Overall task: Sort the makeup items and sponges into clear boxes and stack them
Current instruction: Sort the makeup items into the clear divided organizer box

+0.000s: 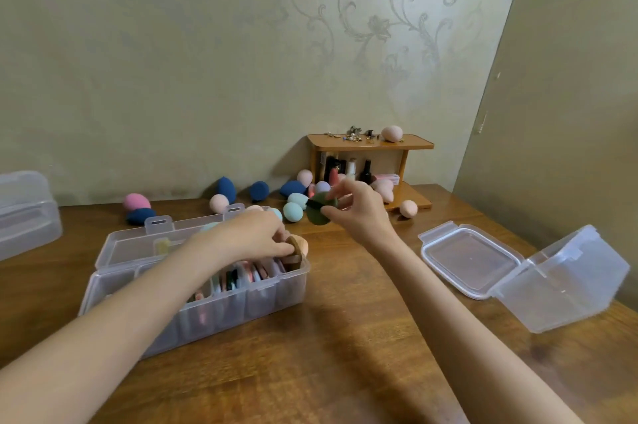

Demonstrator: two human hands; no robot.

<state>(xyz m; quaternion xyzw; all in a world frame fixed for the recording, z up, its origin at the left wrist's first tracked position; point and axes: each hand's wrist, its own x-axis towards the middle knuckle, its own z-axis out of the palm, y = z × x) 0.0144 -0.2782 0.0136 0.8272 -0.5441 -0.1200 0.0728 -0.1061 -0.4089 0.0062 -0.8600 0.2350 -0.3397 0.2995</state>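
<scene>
- Holding the dark green puff (319, 213) up off the table, your right hand (359, 213) pinches it between thumb and fingertips, its flat face turned roughly toward you and its dark strap across the top.
- Your left hand (255, 237) is down at the right end of the long clear box (207, 306), fingers curled round a brown puff (296, 248) that it seats on edge in the last slot.
- The relation to mind: the box lies below and to the left of the green puff, and the puffs in it (241, 278) stand on edge in a row along its long axis. The green one has to turn edge-down to match, I judge.
- Your right hand is the nearer carrier, but the left sits right over the free end, so the slot looks blocked until it lifts.
- Loose egg-shaped sponges (293, 211) lie behind by the wall; an open square clear box (559, 285) lies on its side, well apart to your right.
</scene>
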